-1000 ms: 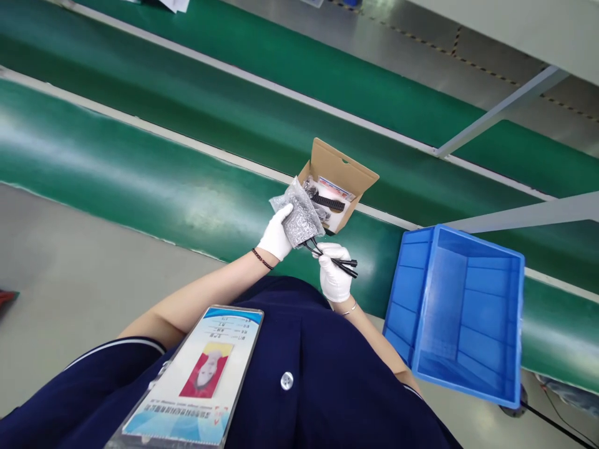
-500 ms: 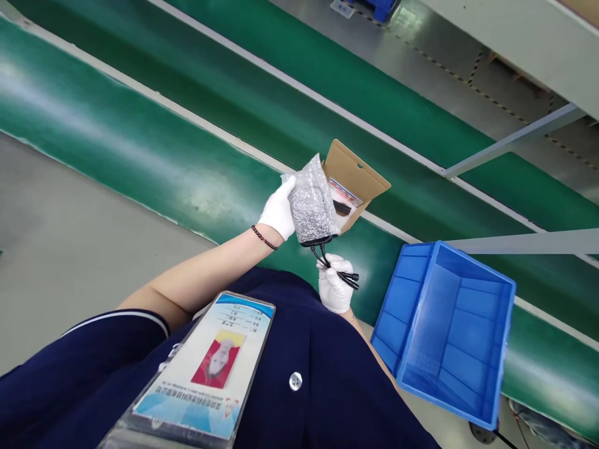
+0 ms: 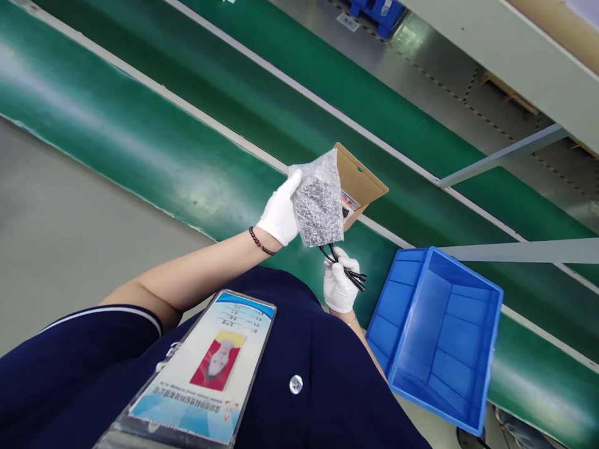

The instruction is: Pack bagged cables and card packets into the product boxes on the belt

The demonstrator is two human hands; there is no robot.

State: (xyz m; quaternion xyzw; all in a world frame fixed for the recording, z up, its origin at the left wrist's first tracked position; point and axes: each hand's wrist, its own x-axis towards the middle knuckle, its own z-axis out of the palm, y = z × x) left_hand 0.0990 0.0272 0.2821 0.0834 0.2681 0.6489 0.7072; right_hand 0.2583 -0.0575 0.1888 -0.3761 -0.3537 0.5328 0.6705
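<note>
My left hand (image 3: 279,213), in a white glove, grips a bubble-wrap pouch (image 3: 318,206) with a dark item inside and holds it upright above the belt. Black cables (image 3: 344,265) hang out of the pouch's lower end. My right hand (image 3: 337,288), also gloved, is closed on the ends of those cables just below the pouch. Behind the pouch an open brown cardboard box (image 3: 359,181) sits on the green conveyor belt (image 3: 140,156), with a printed card and black parts partly hidden inside.
An empty blue plastic bin (image 3: 435,337) stands tilted at my right. A second green belt (image 3: 374,93) runs farther back, with metal rails and a grey frame. A badge (image 3: 201,368) hangs on my dark blue shirt. Grey floor lies at the left.
My left hand has lifted the pouch up out of the box and turned it upright. My right hand has kept hold of the cable ends below it.
</note>
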